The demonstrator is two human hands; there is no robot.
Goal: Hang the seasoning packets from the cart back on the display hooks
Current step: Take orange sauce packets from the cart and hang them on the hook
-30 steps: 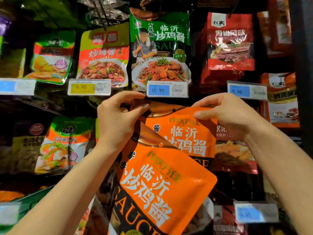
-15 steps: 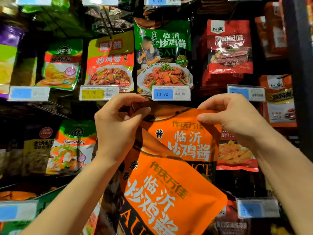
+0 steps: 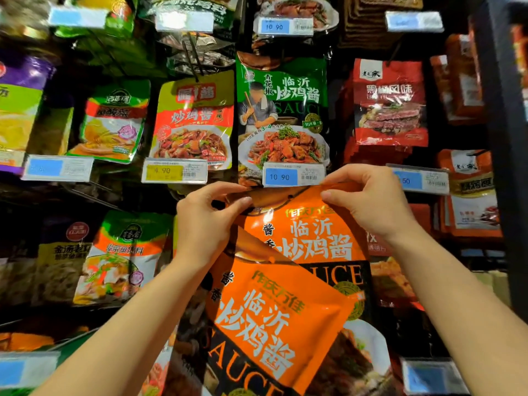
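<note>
Orange foil dominates the near field: a tilted orange sauce packet [image 3: 274,324] hangs lowest in the view, its top edge tucked under the left hand [image 3: 207,224]. Directly behind it sits a second orange packet [image 3: 311,238], held upright against the display. The left hand pinches this packet's upper left corner between thumb and curled fingers. The right hand [image 3: 368,201] pinches the upper right corner in the same manner, thumb in front. The packet's top edge lies just below a blue price tag reading 10 90 [image 3: 293,175]. Whether the packet's hang hole is engaged on a hook cannot be determined; the hook itself is hidden.

Behind and above the hands, a green sauce packet [image 3: 281,115] hangs directly over the blue tag. To its left hangs a yellow-green packet [image 3: 194,121], above a yellow price tag reading 4 90 [image 3: 174,172]. To the right hangs a stack of red packets [image 3: 390,104]. A further orange-and-white packet [image 3: 473,192] hangs at far right, beside the dark upright of the shelf frame [image 3: 505,138].
</note>
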